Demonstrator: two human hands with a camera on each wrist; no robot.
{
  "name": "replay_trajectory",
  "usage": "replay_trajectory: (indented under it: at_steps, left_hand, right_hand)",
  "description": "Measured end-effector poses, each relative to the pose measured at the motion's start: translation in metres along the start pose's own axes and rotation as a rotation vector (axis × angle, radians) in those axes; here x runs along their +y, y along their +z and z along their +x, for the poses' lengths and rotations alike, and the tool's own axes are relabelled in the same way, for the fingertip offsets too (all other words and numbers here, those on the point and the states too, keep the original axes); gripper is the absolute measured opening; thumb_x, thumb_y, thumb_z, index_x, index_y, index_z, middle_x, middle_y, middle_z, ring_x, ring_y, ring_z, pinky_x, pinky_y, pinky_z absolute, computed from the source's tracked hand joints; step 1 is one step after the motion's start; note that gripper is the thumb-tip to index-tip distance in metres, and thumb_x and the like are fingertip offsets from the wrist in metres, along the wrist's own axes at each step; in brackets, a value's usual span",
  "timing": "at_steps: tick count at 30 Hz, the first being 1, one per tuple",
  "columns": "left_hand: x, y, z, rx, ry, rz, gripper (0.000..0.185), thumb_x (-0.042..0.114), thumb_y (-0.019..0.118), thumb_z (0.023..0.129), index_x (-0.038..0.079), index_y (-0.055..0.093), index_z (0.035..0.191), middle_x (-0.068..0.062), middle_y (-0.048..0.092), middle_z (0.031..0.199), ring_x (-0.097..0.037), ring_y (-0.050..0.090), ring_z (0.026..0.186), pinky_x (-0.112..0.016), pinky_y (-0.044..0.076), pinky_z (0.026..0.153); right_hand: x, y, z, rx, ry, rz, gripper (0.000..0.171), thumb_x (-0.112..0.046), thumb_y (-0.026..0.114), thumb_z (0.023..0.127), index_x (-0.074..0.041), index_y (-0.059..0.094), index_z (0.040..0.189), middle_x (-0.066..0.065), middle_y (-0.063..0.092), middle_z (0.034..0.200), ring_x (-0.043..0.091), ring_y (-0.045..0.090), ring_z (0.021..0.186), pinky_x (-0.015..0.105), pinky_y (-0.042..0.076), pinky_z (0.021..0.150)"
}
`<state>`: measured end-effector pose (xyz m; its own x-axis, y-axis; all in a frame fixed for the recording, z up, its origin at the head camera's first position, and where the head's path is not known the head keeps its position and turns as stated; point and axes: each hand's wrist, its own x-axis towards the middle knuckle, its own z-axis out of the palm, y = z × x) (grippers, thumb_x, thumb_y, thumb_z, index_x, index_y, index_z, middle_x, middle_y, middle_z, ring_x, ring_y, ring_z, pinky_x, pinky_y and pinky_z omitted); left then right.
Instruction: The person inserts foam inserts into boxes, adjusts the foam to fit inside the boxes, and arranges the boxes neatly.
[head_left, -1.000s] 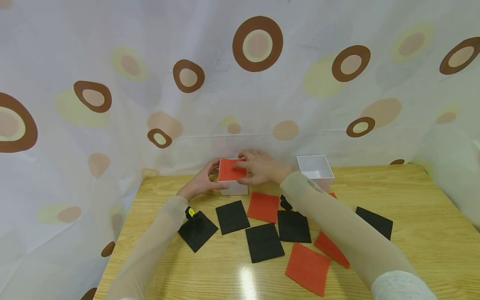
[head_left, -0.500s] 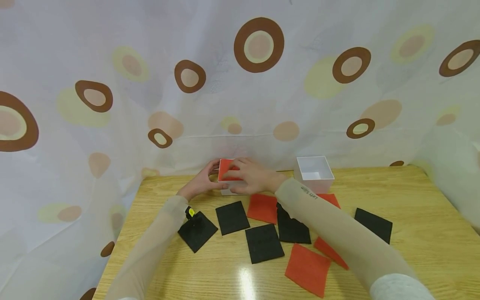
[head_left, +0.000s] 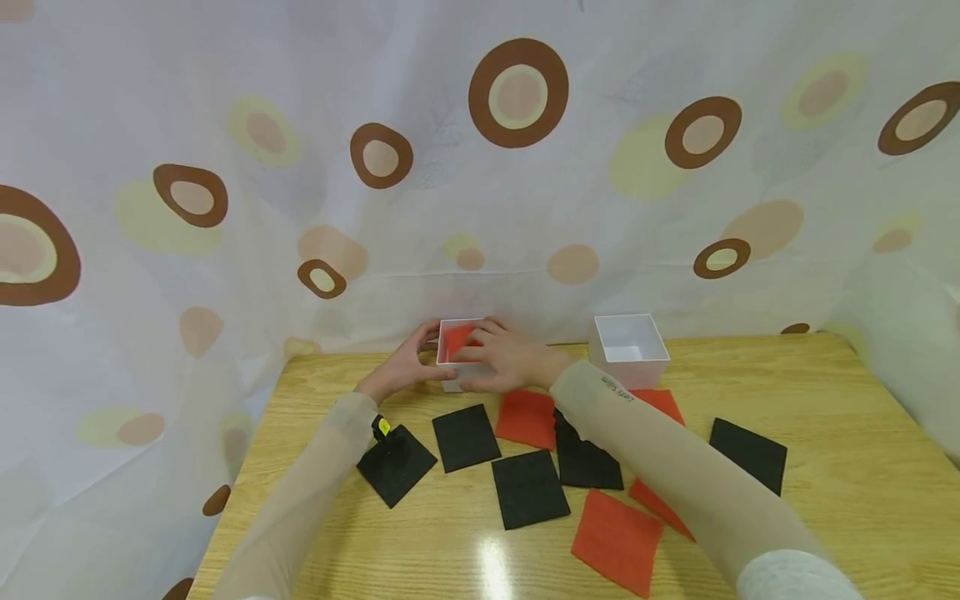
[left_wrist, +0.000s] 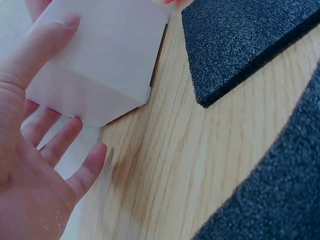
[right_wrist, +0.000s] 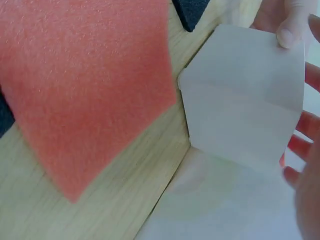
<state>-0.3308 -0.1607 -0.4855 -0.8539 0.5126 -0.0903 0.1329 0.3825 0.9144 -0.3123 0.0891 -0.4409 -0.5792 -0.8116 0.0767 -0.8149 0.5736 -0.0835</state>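
Several foam squares, black and red, lie loose on the near worktop. Beyond them both hands meet at one white box by the far edge. The left hand cups its left wall, thumb on the near face and fingers curled behind. The right hand reaches over the rim from the right, fingertips pressing a red sheet down inside. A second box stands apart to the right.
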Motion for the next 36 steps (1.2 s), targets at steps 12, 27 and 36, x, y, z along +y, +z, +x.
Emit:
replay_trajectory:
  at_steps: [12,27,36]
  left_hand:
    - [-0.002,-0.001,0.002,0.011,0.009,-0.013,0.102,0.023,0.087,0.087,0.015,0.021,0.165,-0.010,0.034,0.163,-0.036,0.036,0.147,-0.056,0.033,0.120]
    - [-0.005,0.002,0.002,0.018,-0.002,-0.016,0.099,0.021,0.086,0.089,0.018,0.022,0.164,-0.008,0.035,0.162,-0.035,0.037,0.147,-0.057,0.033,0.119]
    - [-0.005,0.001,0.001,0.022,0.008,0.011,0.101,0.023,0.087,0.088,0.019,0.021,0.165,-0.009,0.033,0.165,-0.037,0.036,0.148,-0.058,0.033,0.120]
  right_hand:
    - [0.021,-0.008,-0.012,0.203,0.011,-0.005,0.031,-0.027,0.054,0.103,-0.016,0.081,0.091,0.001,0.075,0.101,0.032,0.056,0.122,0.051,0.035,0.114]
    - [0.015,-0.001,-0.009,0.119,0.192,-0.166,0.044,-0.049,0.052,0.105,-0.014,0.077,0.116,0.006,0.072,0.126,0.034,0.046,0.138,0.054,0.025,0.123]
    - [0.007,0.003,-0.002,0.007,0.247,-0.228,0.069,-0.068,0.040,0.103,-0.013,0.069,0.132,0.006,0.067,0.133,0.030,0.043,0.136,0.052,0.022,0.124]
